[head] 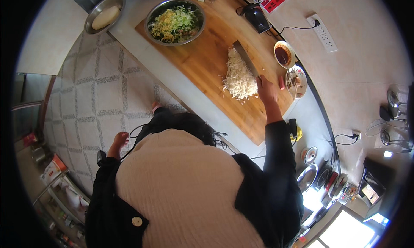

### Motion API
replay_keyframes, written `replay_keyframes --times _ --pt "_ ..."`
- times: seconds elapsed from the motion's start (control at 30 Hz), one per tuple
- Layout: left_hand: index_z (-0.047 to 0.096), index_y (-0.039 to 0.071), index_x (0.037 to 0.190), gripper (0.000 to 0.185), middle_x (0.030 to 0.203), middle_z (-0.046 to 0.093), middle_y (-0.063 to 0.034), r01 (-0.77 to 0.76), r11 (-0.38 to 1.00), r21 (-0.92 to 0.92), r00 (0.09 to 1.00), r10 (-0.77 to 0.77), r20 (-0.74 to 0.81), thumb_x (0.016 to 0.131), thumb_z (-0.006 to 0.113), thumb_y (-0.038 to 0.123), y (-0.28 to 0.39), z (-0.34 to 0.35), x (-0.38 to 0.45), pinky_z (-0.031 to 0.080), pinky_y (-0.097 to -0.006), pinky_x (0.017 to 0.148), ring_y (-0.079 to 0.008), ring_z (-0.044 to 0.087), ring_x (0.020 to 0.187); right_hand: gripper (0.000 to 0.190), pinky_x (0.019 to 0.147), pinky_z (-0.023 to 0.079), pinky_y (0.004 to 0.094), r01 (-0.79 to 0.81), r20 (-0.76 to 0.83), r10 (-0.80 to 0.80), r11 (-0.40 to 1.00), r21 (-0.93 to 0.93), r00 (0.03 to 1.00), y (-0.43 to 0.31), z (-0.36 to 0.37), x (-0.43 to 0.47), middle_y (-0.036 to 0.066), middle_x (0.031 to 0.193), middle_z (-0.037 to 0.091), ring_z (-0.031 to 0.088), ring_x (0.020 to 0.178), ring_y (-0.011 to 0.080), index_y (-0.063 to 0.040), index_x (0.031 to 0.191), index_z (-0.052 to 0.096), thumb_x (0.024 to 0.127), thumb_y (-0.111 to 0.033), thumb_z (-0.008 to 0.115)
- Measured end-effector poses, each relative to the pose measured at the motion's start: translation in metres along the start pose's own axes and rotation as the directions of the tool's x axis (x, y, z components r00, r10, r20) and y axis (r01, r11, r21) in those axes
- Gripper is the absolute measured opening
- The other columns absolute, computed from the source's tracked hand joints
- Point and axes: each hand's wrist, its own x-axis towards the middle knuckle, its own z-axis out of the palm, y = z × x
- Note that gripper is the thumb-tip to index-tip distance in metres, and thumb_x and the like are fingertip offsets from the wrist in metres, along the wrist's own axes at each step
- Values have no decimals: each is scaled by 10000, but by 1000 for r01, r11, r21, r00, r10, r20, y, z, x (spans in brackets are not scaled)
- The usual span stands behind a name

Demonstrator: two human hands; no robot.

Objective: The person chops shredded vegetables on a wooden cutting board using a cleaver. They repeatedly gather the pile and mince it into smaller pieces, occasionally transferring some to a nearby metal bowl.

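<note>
My right hand (pixel 267 89) grips the handle of a cleaver (pixel 245 59). Its blade lies along the right side of a heap of finely chopped white vegetable (pixel 238 77). The heap sits on a large wooden cutting board (pixel 194 65). Away from the counter, my left hand (pixel 121 140) hangs at my side above the tiled floor, its fingers looking curled; nothing shows in it. Toward the board's far left end stands a steel bowl (pixel 175 42) holding chopped greens, a yellow crumbly food and what looks like minced filling.
Right of the board are a bowl of dark red sauce (pixel 284 54), a patterned bowl with a spoon (pixel 301 89) and a small reddish stick (pixel 281 83). A steel basin with dough (pixel 105 17) stands far left. A power strip (pixel 321 33) is on the wall.
</note>
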Motion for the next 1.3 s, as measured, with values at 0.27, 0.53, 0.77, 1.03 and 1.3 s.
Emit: replay_keyframes --times 0.27,0.53,0.77,1.03,1.3 --pt "609 52 915 211 796 616 -73 -135 985 105 990 130 54 831 555 238 47 -2 33 475 -309 497 -167 605 629 318 664 456 523 -143 1 143 987 78 990 -26 13 -39 228 800 629 597 775 426 -85 995 534 933 -373 414" --pt "603 44 867 174 779 610 -83 -224 968 111 974 219 56 840 541 204 57 -8 56 484 -326 473 -171 635 619 316 664 458 519 -157 -33 163 979 132 986 -49 19 -48 248 816 622 586 787 447 -60 968 538 931 -354 428" --pt "574 59 790 174 676 584 -67 -135 986 102 991 132 37 818 527 225 43 -10 49 469 -316 459 -165 597 586 322 683 451 536 -130 67 122 984 124 990 -62 24 -52 258 873 620 586 844 435 -85 993 563 934 -364 412" --pt "560 32 700 212 611 586 -97 -462 831 308 886 447 122 815 533 209 17 -9 68 487 -341 486 -192 619 569 352 688 457 514 -76 -53 83 989 128 995 -30 39 -39 246 876 625 586 827 440 -49 1017 567 935 -353 410" --pt "571 57 614 298 578 609 -106 -241 951 191 971 236 47 782 476 283 -1 -5 83 452 -361 417 -203 554 438 383 725 465 503 -50 -243 72 994 95 967 -23 38 -37 251 942 622 589 885 427 -37 1076 575 936 -353 410"
